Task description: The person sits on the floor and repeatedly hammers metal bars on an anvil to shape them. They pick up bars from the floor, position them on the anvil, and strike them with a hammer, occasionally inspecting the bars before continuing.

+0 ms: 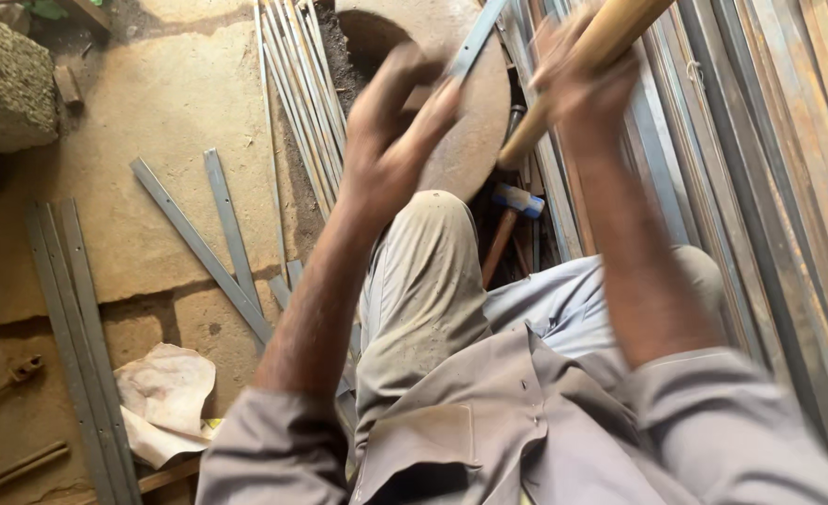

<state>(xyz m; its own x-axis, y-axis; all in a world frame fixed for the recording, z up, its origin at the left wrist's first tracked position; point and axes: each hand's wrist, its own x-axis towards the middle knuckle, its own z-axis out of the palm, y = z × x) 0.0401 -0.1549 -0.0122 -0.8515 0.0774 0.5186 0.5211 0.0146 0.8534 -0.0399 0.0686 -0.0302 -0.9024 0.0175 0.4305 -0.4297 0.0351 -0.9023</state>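
Head view: left hand (pixel 390 140) pinches a thin grey metal strip (pixel 477 39) flat across the round rusty anvil block (pixel 465 122); right hand (pixel 577 79), just right of the block, is wrapped around a wooden handle (pixel 582 70). The strip looks light, springy and sharp-edged, best held near the block. A second hammer (pixel 517 201) lies just below the block.

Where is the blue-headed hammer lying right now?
In the head view, the blue-headed hammer lies right of centre, below the round stone block, between the person's knees.
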